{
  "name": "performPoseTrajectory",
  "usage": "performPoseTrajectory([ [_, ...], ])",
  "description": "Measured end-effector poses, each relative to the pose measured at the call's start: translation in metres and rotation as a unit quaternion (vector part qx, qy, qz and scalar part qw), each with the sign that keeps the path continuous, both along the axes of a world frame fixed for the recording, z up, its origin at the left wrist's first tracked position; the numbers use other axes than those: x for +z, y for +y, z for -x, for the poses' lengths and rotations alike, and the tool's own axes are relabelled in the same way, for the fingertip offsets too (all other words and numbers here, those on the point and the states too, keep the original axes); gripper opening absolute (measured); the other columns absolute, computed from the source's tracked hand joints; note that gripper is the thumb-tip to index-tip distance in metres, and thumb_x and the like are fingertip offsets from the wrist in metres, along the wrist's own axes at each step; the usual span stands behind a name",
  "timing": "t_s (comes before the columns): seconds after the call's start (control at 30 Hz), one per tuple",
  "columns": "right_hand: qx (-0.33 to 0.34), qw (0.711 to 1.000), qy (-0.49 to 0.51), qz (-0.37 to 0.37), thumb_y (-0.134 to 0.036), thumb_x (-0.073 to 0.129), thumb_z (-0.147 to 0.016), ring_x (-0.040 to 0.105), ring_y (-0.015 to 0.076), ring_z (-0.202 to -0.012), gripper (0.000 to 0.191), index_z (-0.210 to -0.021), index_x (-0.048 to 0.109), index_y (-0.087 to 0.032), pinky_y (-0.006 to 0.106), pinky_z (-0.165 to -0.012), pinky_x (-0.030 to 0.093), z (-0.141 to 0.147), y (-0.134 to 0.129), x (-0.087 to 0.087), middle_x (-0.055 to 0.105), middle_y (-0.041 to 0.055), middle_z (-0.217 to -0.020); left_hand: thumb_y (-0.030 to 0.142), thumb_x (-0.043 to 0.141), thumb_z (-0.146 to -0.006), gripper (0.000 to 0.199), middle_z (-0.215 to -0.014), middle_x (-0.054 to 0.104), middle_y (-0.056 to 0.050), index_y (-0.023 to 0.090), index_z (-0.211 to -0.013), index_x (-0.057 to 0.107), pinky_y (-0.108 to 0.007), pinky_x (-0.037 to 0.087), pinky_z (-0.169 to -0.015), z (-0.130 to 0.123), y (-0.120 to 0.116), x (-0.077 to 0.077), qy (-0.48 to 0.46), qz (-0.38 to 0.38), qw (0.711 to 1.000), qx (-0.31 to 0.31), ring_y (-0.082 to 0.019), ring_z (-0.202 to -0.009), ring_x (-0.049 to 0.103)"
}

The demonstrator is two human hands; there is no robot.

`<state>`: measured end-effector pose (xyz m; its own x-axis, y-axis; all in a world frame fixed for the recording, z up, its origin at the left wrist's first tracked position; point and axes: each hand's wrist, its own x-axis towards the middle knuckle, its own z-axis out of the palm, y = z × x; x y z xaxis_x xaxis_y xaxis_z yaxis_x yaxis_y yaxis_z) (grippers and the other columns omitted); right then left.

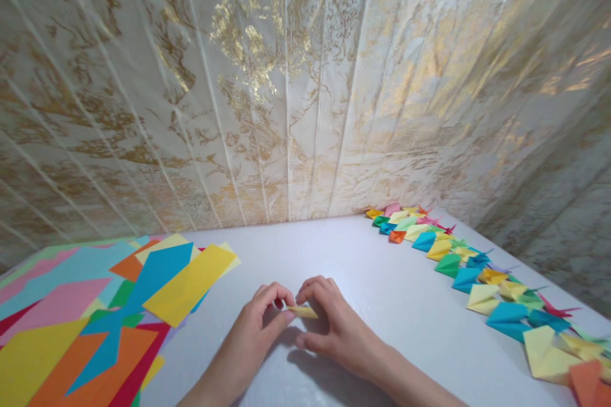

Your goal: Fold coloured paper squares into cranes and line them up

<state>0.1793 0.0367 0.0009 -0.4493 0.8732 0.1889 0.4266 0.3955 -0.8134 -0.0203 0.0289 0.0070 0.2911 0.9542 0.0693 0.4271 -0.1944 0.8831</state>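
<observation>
A small strip of folded pale yellow paper point(303, 311) is held just above the white table point(305, 254), near the middle. My left hand point(260, 321) pinches its left end between thumb and fingertips. On the other side, my right hand point(329, 324) curls round the strip's right part; its index finger is near the paper's top, while the thumb stands apart below. Part of the paper is hidden by the right hand's fingers.
Flat coloured paper sheets, with a yellow one point(191, 285) on top, overlap on the left. Rows of folded paper pieces, among them a blue one point(508, 320), line the right side. A patterned curtain point(286, 89) hangs behind the table.
</observation>
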Motion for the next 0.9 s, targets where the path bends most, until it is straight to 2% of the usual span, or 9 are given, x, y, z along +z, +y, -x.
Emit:
performPoseTrajectory([
  [0.07,0.004,0.997,0.052,-0.053,-0.001,0.063,-0.080,0.056,0.0177,-0.094,0.028,-0.094,0.053,-0.022,0.028,-0.084,0.044,0.005,-0.003,-0.005,0.059,0.0013,-0.103,0.033,0.052,-0.091,0.012,-0.087,0.060,0.001,0.023,-0.086,0.057,-0.031,0.044,-0.077,-0.001,0.001,0.001,-0.044,0.028,0.999,-0.007,-0.020,-0.084,0.056],
  [0.13,0.016,0.992,0.033,-0.123,0.005,0.053,-0.080,0.056,0.0157,-0.082,0.028,-0.089,0.049,-0.022,0.025,-0.073,0.044,0.007,-0.003,-0.009,0.059,0.0011,-0.095,0.026,0.052,-0.089,0.006,-0.089,0.060,0.000,0.023,-0.086,0.056,-0.031,0.043,-0.079,-0.002,0.001,-0.002,-0.035,0.002,0.999,0.010,-0.020,-0.086,0.055],
  [0.17,0.020,0.986,-0.008,-0.164,0.006,0.051,-0.079,0.054,0.0158,-0.077,0.029,-0.088,0.049,-0.021,0.025,-0.069,0.042,0.007,-0.002,-0.010,0.059,0.0015,-0.092,0.020,0.051,-0.085,0.005,-0.090,0.059,0.000,0.023,-0.086,0.055,-0.032,0.042,-0.080,-0.003,0.000,-0.005,-0.023,-0.016,0.999,0.024,-0.020,-0.087,0.054],
  [0.23,0.018,0.964,-0.117,-0.239,0.006,0.052,-0.079,0.051,0.0171,-0.070,0.027,-0.084,0.051,-0.021,0.026,-0.062,0.039,0.006,0.000,-0.011,0.059,0.0023,-0.086,0.009,0.051,-0.076,0.019,-0.090,0.057,0.000,0.024,-0.086,0.055,-0.033,0.040,-0.082,-0.004,-0.002,-0.012,-0.003,-0.041,0.998,0.045,-0.021,-0.089,0.053],
  [0.33,0.023,0.933,-0.228,-0.277,0.002,0.057,-0.084,0.051,0.0180,-0.069,0.021,-0.083,0.057,-0.019,0.028,-0.061,0.038,0.004,0.001,-0.011,0.062,0.0038,-0.084,0.001,0.052,-0.069,0.028,-0.090,0.058,0.001,0.024,-0.085,0.056,-0.034,0.039,-0.082,-0.007,-0.010,-0.018,0.056,-0.070,0.995,0.036,-0.022,-0.091,0.052],
  [0.47,0.030,0.943,-0.240,-0.229,0.003,0.063,-0.083,0.055,0.0185,-0.077,0.020,-0.086,0.064,-0.017,0.028,-0.067,0.042,0.000,-0.001,-0.008,0.066,0.0047,-0.089,0.003,0.060,-0.077,0.020,-0.088,0.061,0.001,0.022,-0.081,0.056,-0.035,0.038,-0.079,-0.008,-0.016,-0.017,0.165,-0.107,0.980,0.016,-0.021,-0.088,0.053],
  [0.63,0.020,0.982,-0.144,-0.117,-0.008,0.076,-0.081,0.055,0.0208,-0.091,0.017,-0.089,0.076,-0.023,0.031,-0.080,0.044,-0.012,0.005,-0.002,0.070,0.0023,-0.093,0.013,0.066,-0.088,0.015,-0.085,0.062,0.002,0.022,-0.079,0.058,-0.035,0.037,-0.078,-0.005,-0.013,-0.016,0.220,-0.159,0.962,0.009,-0.021,-0.086,0.053],
  [0.77,-0.040,0.995,-0.094,-0.012,-0.011,0.081,-0.078,0.055,0.0199,-0.089,0.012,-0.077,0.078,-0.022,0.032,-0.084,0.043,-0.012,0.012,0.002,0.067,0.0011,-0.085,0.013,0.062,-0.090,0.016,-0.086,0.062,0.000,0.021,-0.077,0.059,-0.036,0.038,-0.078,-0.004,-0.010,-0.018,0.247,-0.171,0.953,0.029,-0.022,-0.087,0.054],
  [0.9,-0.084,0.990,-0.107,0.020,-0.009,0.078,-0.079,0.054,0.0203,-0.090,0.012,-0.073,0.074,-0.018,0.034,-0.086,0.041,-0.005,0.013,0.007,0.063,0.0016,-0.083,0.014,0.060,-0.091,0.015,-0.088,0.061,-0.001,0.021,-0.078,0.058,-0.037,0.040,-0.079,-0.006,-0.010,-0.017,0.254,-0.164,0.952,0.043,-0.023,-0.088,0.054],
])
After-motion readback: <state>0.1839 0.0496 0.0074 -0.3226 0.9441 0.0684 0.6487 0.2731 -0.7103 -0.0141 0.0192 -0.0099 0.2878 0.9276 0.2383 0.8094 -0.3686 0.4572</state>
